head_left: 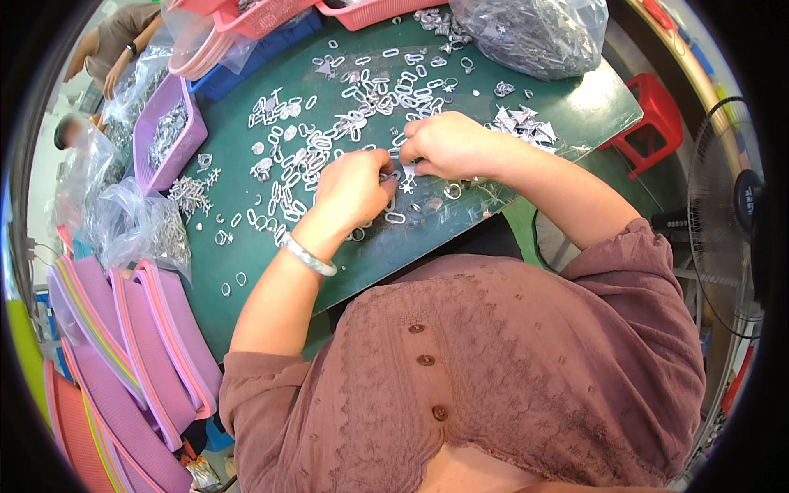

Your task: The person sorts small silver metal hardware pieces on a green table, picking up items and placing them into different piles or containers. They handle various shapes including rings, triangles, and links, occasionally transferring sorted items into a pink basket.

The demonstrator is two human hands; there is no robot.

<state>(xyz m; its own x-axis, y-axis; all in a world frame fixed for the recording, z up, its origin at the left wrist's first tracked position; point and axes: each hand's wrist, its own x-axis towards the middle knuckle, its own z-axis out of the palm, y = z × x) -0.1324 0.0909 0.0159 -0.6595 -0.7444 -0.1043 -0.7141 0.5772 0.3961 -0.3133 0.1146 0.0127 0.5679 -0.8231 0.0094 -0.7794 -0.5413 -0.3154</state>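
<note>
Over a dark green table [460, 215], the person's left hand [352, 187] and right hand [454, 146] are meeting, fingertips just apart. The right thumb and fingers are pinching nearly closed on a small, narrow silver metal piece [408, 173], which is pointing toward 6 o'clock. The left fingers are curling almost closed; whether they are holding anything cannot be told.

For good handling, the right pinch should be staying light and near the piece's end, leaving its lower part visible, while the left fingertips should be steadying from 9 o'clock without covering it.

Loose silver oval metal links [308, 160] are crowding the tabletop from 8 to 12 o'clock of the hands, likely to be catching on the fingers or the pale, rounded bangle [309, 256]. Pointed grey triangular metal pieces [523, 127] are lying at 2 o'clock, near the right forearm. A bulging clear plastic bag of grey metal parts [538, 39] is sitting at 1 o'clock, and a lilac rectangular plastic basket [194, 130] is standing at 9 o'clock.
</note>
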